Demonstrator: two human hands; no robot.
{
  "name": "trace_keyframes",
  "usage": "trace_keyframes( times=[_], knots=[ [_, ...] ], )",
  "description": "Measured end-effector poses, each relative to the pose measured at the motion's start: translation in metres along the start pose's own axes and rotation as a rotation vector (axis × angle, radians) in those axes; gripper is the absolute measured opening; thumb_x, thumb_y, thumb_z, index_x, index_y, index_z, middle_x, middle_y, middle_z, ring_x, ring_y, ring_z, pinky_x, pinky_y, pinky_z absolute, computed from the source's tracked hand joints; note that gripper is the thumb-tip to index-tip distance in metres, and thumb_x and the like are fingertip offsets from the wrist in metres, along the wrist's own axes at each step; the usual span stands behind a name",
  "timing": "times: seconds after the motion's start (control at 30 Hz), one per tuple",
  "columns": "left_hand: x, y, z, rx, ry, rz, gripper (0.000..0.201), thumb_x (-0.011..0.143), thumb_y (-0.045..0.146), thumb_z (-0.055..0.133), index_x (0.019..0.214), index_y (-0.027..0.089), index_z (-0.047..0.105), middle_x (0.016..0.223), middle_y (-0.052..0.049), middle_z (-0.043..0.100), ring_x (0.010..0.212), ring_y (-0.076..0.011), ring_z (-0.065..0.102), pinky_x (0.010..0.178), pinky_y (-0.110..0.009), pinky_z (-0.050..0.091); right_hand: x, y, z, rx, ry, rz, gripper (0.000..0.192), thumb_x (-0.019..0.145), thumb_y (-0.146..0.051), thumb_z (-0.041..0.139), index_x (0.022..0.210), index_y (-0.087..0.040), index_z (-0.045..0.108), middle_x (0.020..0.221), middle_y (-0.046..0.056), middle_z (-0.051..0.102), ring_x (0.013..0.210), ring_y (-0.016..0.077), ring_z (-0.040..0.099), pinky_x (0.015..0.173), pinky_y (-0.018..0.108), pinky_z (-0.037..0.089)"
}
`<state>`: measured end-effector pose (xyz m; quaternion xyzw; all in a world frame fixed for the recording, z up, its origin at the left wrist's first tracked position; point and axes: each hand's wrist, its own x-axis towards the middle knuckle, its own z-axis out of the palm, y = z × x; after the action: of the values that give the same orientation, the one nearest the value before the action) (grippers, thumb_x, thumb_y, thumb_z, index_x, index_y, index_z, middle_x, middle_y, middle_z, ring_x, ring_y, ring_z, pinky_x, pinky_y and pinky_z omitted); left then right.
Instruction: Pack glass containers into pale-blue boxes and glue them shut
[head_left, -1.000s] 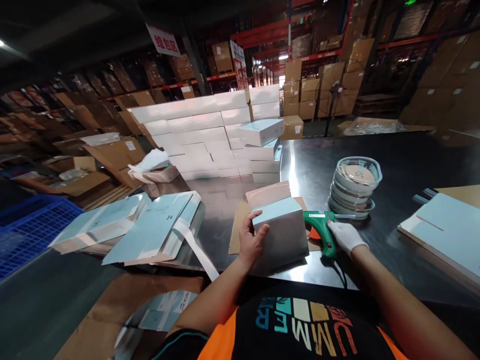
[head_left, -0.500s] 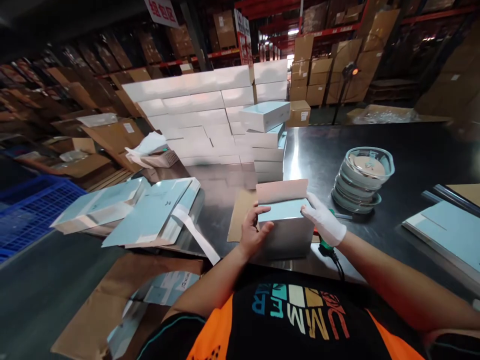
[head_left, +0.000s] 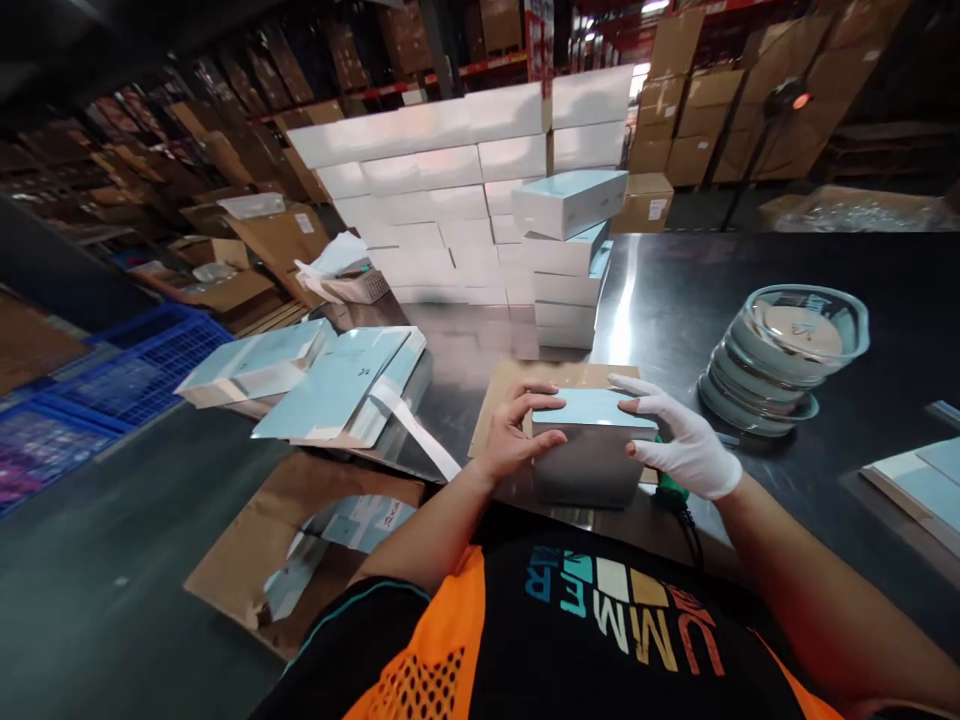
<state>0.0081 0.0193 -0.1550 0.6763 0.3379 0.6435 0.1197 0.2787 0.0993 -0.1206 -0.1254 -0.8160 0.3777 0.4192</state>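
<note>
I grip the small box (head_left: pixel 592 445) on the near surface (head_left: pixel 750 300) between my bare left hand (head_left: pixel 514 440) and gloved right hand (head_left: pixel 686 445), fingers curled over its closed lid. Uneven pressure could pop that flap. Farther right, stacked clear bowls (head_left: pixel 780 355) hold a tan disc; beyond, finished boxes (head_left: pixel 570 250) stand piled.

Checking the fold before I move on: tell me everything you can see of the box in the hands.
The box is small and cardboard-like, with a pale blue top and a grey front side. It stands closed and upright on a brown cardboard sheet on the table. The bare left hand and gloved right hand press on its top edges from either side.
</note>
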Motion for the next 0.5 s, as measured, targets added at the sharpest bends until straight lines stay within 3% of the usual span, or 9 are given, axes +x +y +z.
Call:
trace_keyframes(
  times=[0.1, 0.3, 0.5],
  knots=[
    [0.007, -0.001, -0.005, -0.039, -0.059, 0.118, 0.036, 0.09, 0.044, 0.088, 0.12, 0.026, 0.082, 0.12, -0.011, 0.077, 0.121, -0.0282, 0.074, 0.108, -0.047, 0.059, -0.002, 0.001, 0.003, 0.006, 0.008, -0.079, 0.029, 0.1, -0.036, 0.079, 0.128, -0.037, 0.076, 0.145, 0.009, 0.073, 0.137, 0.0289, 0.069, 0.118, 0.054, 0.055],
    [0.017, 0.007, -0.01, -0.001, -0.278, 0.278, 0.048, 0.1, 0.034, 0.078, 0.147, 0.028, 0.069, 0.138, -0.013, 0.078, 0.142, -0.0301, 0.066, 0.118, -0.054, 0.054, -0.001, -0.002, 0.008, -0.013, -0.005, -0.143, 0.032, 0.104, -0.03, 0.074, 0.133, -0.042, 0.078, 0.145, 0.006, 0.074, 0.139, 0.028, 0.068, 0.119, 0.051, 0.056],
    [0.017, 0.016, -0.015, 0.11, -0.321, 0.354, 0.041, 0.103, 0.031, 0.073, 0.143, 0.024, 0.071, 0.134, -0.014, 0.08, 0.141, -0.029, 0.068, 0.113, -0.051, 0.061, -0.005, -0.005, 0.004, -0.005, -0.023, -0.154, 0.028, 0.104, -0.03, 0.072, 0.129, -0.04, 0.081, 0.137, 0.006, 0.078, 0.14, 0.0286, 0.067, 0.12, 0.053, 0.055]
  ],
)
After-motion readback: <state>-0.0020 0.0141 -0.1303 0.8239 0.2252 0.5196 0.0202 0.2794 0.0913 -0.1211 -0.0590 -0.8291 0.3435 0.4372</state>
